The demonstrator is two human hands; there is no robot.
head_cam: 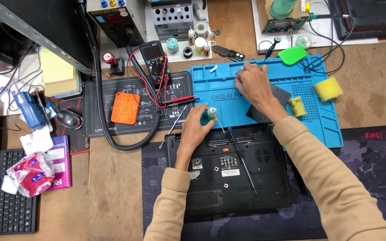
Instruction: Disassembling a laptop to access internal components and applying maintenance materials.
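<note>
Centrally, the left hand [196,127] is clamped on a teal-handled screwdriver [212,113], shaft pointing lower right toward the upturned laptop [228,178]; the right hand [253,82] presses, fingers together, on the blue repair mat [220,89] above.

Two bare hands show: the left hand [196,129] at centre frame and the right hand [253,84] above it. Two yellow foam sponges [328,89] lie at right. One blue silicone work mat [318,120], one black upturned laptop [228,178], one orange square plastic box [125,108], one black multimeter [153,61], one black keyboard [12,209] at lower left, one black computer mouse [69,118].
</note>
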